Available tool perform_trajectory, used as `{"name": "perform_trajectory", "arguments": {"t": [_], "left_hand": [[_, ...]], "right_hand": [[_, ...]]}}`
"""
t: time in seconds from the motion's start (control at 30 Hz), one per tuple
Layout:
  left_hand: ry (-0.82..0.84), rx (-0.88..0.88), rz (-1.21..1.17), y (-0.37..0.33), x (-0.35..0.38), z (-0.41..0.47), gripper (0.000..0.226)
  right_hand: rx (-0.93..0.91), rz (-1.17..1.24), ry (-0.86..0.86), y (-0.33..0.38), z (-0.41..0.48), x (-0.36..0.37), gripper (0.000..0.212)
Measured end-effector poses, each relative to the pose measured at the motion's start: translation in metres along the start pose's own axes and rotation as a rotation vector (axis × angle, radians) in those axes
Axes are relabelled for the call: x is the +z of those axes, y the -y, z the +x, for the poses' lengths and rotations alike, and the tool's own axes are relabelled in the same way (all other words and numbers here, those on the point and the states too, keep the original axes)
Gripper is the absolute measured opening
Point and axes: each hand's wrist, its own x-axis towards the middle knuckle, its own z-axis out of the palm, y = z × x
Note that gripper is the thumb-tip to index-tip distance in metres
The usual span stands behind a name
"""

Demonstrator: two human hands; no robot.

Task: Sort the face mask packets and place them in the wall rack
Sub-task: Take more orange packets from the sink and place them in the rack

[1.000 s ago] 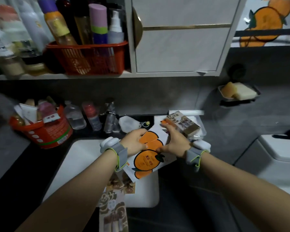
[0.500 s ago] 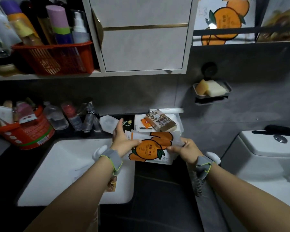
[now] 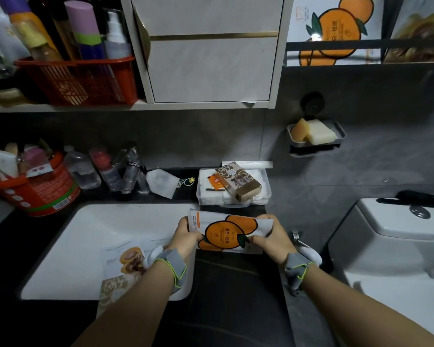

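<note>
Orange-printed white face mask packets (image 3: 226,234) are stacked between your two hands, held flat above the right edge of the white sink (image 3: 98,229) and just in front of the clear plastic box (image 3: 266,194) on the dark worktop (image 3: 236,296). Your left hand (image 3: 186,236) grips their left end, fingers curled round it. Your right hand (image 3: 271,240) pinches the right end. On the wall above, the black wall rack (image 3: 411,43) holds a matching orange-printed packet (image 3: 336,23) upright. A pale brown-printed packet (image 3: 125,259) lies in the sink.
</note>
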Motion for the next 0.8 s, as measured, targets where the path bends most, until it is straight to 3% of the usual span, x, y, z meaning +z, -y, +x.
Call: {"name": "perform_trajectory", "arguments": {"t": [0.13,0.47,0.6,0.8], "left_hand": [[0.031,0.040,-0.013,-0.008,0.005,-0.002,0.055],[-0.063,0.049,0.234,-0.017,0.008,-0.010,0.017],[-0.042,0.123,0.343,-0.028,0.008,-0.017,0.005],[-0.044,0.255,0.116,-0.073,0.026,-0.029,0.021]], "right_hand": [[0.015,-0.053,0.041,-0.003,0.001,0.004,0.057],[-0.040,-0.481,0.139,-0.007,0.002,-0.009,0.042],[0.057,-0.144,0.172,-0.002,-0.006,-0.013,0.036],[0.026,0.059,0.092,0.031,-0.003,-0.045,0.031]]}}
